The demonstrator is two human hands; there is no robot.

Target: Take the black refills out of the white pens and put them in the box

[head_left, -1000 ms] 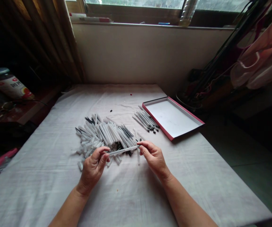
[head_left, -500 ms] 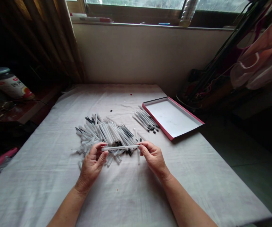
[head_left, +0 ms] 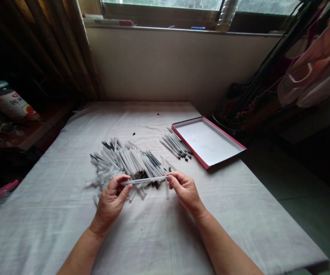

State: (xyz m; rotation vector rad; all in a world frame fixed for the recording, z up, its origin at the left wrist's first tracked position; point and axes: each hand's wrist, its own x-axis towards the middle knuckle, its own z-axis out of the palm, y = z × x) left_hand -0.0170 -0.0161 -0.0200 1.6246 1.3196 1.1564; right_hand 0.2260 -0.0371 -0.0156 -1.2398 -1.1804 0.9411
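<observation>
A whitish translucent pen barrel (head_left: 149,179) lies nearly level between my hands, above the near edge of a heap of pen parts. My left hand (head_left: 112,200) pinches its left end between thumb and fingers. At the other end, my right hand (head_left: 186,191) grips the tip with thumb and forefinger; the very end is hidden by the fingers. Beyond them is the heap of clear barrels (head_left: 132,160), mixed with dark refills (head_left: 153,158) and pale caps (head_left: 142,193). One clear tube (head_left: 167,191) lies just left of my right hand.
Right of the heap, a row of pens with black ends (head_left: 175,144) lies against a shallow red-edged box lid (head_left: 207,143). Small black (head_left: 133,133) and red (head_left: 158,114) bits dot the white tablecloth (head_left: 104,118). A labelled jar (head_left: 8,101) stands on furniture at left.
The barrel's left end has dipped slightly and reaches a little further past my left fingers. Both hands keep their grip. The whole view has shifted very slightly.
</observation>
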